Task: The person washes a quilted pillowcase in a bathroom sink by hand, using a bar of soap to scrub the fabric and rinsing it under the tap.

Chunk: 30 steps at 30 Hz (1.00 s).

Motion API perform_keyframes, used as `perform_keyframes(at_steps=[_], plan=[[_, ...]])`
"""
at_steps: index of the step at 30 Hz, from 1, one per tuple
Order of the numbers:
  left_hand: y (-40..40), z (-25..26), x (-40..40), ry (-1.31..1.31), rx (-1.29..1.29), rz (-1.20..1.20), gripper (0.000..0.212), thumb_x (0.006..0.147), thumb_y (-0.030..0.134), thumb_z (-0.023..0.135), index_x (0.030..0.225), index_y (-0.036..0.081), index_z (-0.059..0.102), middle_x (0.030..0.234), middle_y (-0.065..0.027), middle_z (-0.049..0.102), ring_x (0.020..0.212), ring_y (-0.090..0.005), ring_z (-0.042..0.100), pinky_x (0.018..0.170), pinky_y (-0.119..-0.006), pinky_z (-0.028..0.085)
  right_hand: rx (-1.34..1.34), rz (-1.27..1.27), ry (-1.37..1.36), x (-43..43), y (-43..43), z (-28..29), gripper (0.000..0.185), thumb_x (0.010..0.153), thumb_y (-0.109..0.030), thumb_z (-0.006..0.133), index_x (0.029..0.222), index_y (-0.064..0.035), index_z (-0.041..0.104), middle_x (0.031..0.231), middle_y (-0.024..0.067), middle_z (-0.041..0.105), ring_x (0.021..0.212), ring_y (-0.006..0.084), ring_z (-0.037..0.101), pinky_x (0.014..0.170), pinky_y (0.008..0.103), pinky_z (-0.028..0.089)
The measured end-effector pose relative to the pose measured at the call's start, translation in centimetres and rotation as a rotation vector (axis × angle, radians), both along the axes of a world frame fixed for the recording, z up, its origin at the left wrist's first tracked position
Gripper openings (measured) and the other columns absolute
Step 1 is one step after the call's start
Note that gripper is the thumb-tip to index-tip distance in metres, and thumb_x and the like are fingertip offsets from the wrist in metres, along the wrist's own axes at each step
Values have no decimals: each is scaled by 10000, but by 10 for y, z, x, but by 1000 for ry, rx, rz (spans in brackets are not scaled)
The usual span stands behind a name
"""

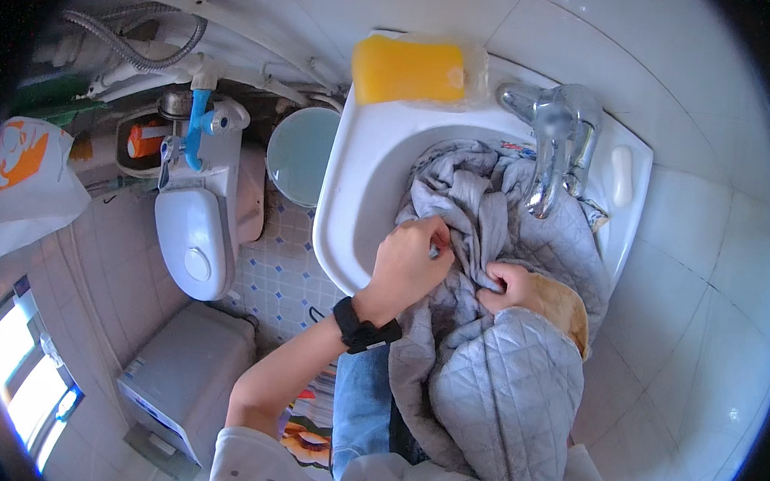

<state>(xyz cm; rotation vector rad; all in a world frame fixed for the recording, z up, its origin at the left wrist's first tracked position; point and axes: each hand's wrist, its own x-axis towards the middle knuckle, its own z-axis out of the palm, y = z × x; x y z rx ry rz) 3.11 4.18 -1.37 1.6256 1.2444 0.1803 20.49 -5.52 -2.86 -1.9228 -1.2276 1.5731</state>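
Observation:
A large grey quilted cloth [508,390] fills much of the white sink basin [377,194] and spills over its front edge towards my lap. My left hand [413,258], with a black band on the wrist, is closed around a fold of it, the fingers curled in. To its right, my right hand [506,287] grips another bunched fold between thumb and fingers. The cloth covers most of my right forearm, and a tan fabric edge [564,309] shows by the wrist. Both hands are low over the basin's front part, below the chrome faucet [553,138].
On the sink's back rim lies a yellow block [407,72] with clear plastic around it. A white soap bar [622,176] rests on the right rim. Left of the sink are a round container [303,156], a toilet [192,243], blue piping [198,123] and a grey box-shaped appliance [189,361].

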Motion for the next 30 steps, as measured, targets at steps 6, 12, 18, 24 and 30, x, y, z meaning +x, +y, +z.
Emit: perform_keyframes(at_steps=[6,12,18,24,30], plan=[[41,-9,21,-4,328,39,256,661,186,674,822,8,586,837,-143,575,850,-308,529,720,-355,437,-10,89,119,19,-4,10,266,585,-87,576,660,-24,329,564,57,270,536,127,279,478,306,251],[35,-29,23,-84,66,-52,251,620,68,622,854,-12,575,796,-132,562,756,-276,542,692,-320,435,58,-149,243,27,-2,11,284,617,-64,624,845,-70,454,768,5,454,700,123,436,645,255,380],[5,4,25,-295,63,-130,346,517,-87,514,849,7,540,903,-85,508,917,-249,478,791,-297,370,204,-408,-8,20,21,31,452,726,-130,637,1140,-67,464,1101,94,467,977,205,467,857,314,375],[-6,28,37,-339,111,-102,315,603,4,658,889,31,530,974,-105,507,946,-282,470,819,-340,370,405,-209,-36,29,27,19,130,754,-107,583,782,15,547,863,108,508,846,251,503,753,309,388],[-6,8,26,-99,264,-246,202,745,115,594,925,40,539,775,-152,531,761,-327,518,650,-388,423,296,-558,63,25,22,12,113,814,-77,512,742,6,486,736,39,444,683,122,428,629,241,344]])
